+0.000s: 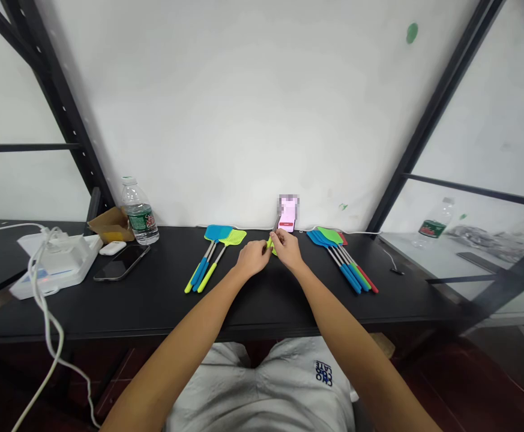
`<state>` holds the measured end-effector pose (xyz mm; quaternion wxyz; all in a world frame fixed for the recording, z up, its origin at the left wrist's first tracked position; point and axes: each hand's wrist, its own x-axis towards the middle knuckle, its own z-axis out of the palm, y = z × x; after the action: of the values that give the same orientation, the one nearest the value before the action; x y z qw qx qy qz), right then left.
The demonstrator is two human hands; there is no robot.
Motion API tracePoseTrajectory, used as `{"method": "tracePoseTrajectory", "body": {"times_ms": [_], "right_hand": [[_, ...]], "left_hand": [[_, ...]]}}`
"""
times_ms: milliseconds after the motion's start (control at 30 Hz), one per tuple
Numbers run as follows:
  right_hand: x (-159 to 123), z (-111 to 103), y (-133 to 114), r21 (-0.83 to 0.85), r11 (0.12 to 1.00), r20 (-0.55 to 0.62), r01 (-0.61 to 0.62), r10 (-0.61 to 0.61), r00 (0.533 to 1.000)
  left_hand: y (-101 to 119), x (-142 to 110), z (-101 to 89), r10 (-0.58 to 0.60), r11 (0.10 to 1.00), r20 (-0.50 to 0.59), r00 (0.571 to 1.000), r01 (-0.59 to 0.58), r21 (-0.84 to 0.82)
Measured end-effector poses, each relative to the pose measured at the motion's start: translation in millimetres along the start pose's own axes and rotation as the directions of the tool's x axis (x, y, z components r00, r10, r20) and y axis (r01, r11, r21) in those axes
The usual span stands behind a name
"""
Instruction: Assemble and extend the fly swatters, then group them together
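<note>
so the work looks partway along to me. one bunch of swatters, blue and yellow [217,233], lies near the table's [167,300] back edge, left of middle, handles toward the front edge. another bunch, blue, green and red [330,236], lies right of middle, also by the back edge, handles slanting toward the front right corner. so that much is laid out.

what isn't down yet is the yellow swatter [269,242], which is up in the hands between the two bunches, near the back edge and just in front of the phone [287,215]. left hand [252,257] has its fingers closed on it, right hand [289,247] is pinching it too. it's mostly covered, so i can't tell if it's fully stretched out. neither hand touches either bunch.
</note>
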<state>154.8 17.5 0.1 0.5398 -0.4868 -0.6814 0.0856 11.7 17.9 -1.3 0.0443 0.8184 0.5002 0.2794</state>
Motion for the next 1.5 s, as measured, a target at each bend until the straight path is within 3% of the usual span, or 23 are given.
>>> {"method": "tracePoseTrajectory", "body": {"times_ms": [133, 267, 400, 467, 567, 867, 1133, 1300, 1400, 1500], "right_hand": [[0, -2, 0, -0.028, 0.999, 0.004, -0.038, 0.038, 0.999], [2, -7, 2, -0.169, 0.968, -0.060, -0.186, 0.178, 0.982], [3, -11, 11, -0.461, 0.801, -0.086, -0.382, 0.388, 0.918], [3, -11, 15, -0.572, 0.710, -0.065, -0.411, 0.460, 0.885], [2, -7, 19, -0.651, 0.656, -0.017, -0.381, 0.490, 0.872], [2, -6, 16, -0.696, 0.658, 0.077, -0.289, 0.468, 0.880], [5, -11, 17, -0.605, 0.722, 0.084, -0.335, 0.477, 0.875], [9, -16, 26, -0.589, 0.711, 0.119, -0.383, 0.545, 0.830], [11, -18, 32, -0.579, 0.730, 0.144, -0.362, 0.529, 0.836], [11, -18, 37, -0.537, 0.767, 0.190, -0.351, 0.516, 0.836]], "left_hand": [[1, 1, -0.8, 0.023, 1.000, -0.076, 0.997, -0.023, 0.003], [3, 2, -1.7, 0.009, 1.000, -0.157, 0.988, -0.009, -0.003], [3, 2, -2.8, -0.043, 0.999, -0.188, 0.981, 0.042, -0.009], [3, 3, -3.3, -0.074, 0.997, -0.178, 0.981, 0.073, -0.015], [3, 3, -4.1, -0.115, 0.993, -0.149, 0.982, 0.113, -0.020], [3, 2, -7.0, -0.165, 0.986, -0.169, 0.972, 0.163, -0.026], [3, 2, -5.7, -0.155, 0.988, -0.176, 0.972, 0.149, -0.044], [2, 6, -6.0, -0.191, 0.962, -0.178, 0.965, 0.149, -0.227], [0, 9, -4.1, -0.235, 0.898, -0.130, 0.963, 0.164, -0.409], [-2, 12, -2.3, -0.317, 0.848, -0.128, 0.940, 0.220, -0.481]]}}
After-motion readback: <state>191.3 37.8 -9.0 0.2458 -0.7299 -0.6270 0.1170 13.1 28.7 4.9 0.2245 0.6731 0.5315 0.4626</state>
